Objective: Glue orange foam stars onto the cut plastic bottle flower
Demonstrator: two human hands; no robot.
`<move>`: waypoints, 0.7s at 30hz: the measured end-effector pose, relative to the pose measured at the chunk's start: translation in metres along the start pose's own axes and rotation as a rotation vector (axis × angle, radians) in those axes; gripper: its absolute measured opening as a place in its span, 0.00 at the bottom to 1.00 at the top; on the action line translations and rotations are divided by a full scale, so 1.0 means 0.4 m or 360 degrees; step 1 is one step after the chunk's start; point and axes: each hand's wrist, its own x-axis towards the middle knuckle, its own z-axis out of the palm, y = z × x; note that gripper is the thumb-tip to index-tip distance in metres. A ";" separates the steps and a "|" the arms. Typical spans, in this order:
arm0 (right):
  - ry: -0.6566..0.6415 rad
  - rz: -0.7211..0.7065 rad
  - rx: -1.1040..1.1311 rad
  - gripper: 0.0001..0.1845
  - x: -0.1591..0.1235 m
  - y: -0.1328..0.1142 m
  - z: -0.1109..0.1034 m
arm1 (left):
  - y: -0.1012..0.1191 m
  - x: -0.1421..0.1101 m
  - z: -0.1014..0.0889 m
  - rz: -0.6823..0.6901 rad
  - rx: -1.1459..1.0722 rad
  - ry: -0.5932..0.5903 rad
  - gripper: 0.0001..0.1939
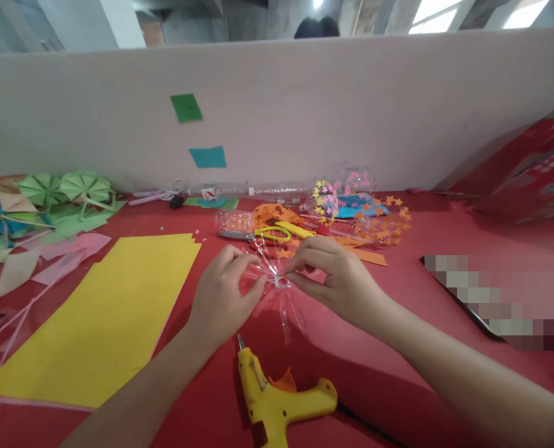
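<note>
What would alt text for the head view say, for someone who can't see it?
The right hand pinches a clear plastic piece with splayed strips, the left hand opposite, over a red table. A yellow glue gun lies nearer, yellow paper at left, star-decorated plastic beyond.

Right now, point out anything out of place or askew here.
The green paper piece and blue paper piece sit crooked on the upright white board, while the yellow paper lies flat on the red tabletop. No spill shows.
</note>
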 end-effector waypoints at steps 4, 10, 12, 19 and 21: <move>0.0022 -0.0141 -0.0214 0.05 0.005 0.008 0.029 | -0.020 0.002 0.025 0.0279 0.0200 0.0029 0.07; 0.0115 -0.0133 -0.0293 0.06 -0.018 -0.001 0.056 | -0.015 -0.020 0.051 0.0446 0.0182 0.0159 0.08; 0.0143 -0.0191 -0.0383 0.07 -0.024 -0.003 0.057 | -0.016 -0.025 0.053 0.0478 0.0194 0.0155 0.08; 0.0196 -0.0056 -0.0274 0.04 -0.024 0.000 0.061 | -0.017 -0.029 0.054 0.0461 0.0135 0.0123 0.08; 0.0172 0.0015 -0.0229 0.04 -0.020 -0.001 0.060 | -0.015 -0.029 0.054 0.0452 0.0135 0.0117 0.08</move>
